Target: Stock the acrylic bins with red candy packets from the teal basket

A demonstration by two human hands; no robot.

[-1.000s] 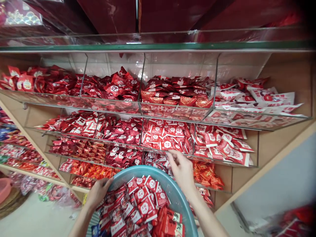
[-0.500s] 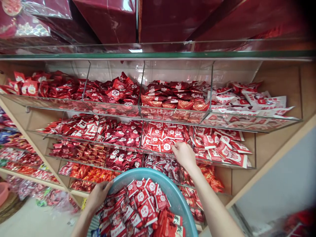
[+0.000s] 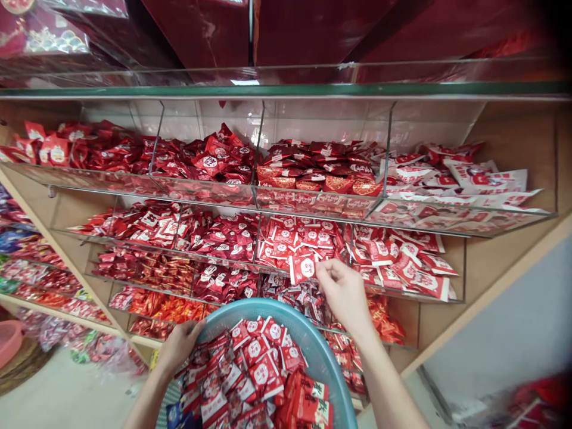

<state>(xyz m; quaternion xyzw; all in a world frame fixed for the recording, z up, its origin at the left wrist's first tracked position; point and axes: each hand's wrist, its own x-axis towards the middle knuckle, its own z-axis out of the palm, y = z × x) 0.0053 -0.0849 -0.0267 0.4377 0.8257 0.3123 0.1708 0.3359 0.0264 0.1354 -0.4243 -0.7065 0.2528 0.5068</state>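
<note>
A small red-and-white packet (image 3: 302, 269) is pinched in the fingers of my right hand (image 3: 345, 293), just in front of a compartment of similar packets (image 3: 286, 233). My left hand (image 3: 181, 344) grips the left rim of a teal plastic basket (image 3: 333, 368), its fingers partly hidden. Inside the basket lies a heap of red packets with white round labels (image 3: 263, 372). Red packets with cream ends (image 3: 308, 402) lie at its lower right, and a dark blue wrapper (image 3: 181, 415) shows at its lower left.
Tiered clear compartments hold dark red packets (image 3: 230, 241), white-and-red packets (image 3: 413, 262) and orange wrappers (image 3: 165, 311). A glass shelf edge (image 3: 286, 90) runs above, with large dark red boxes (image 3: 322, 33) on it. At the lower left stands a pink basin (image 3: 9, 342).
My right hand has drawn a red-and-white packet out from the compartment's front and raised it slightly into view. My left hand stays on the basket rim. The view has shifted slightly.
</note>
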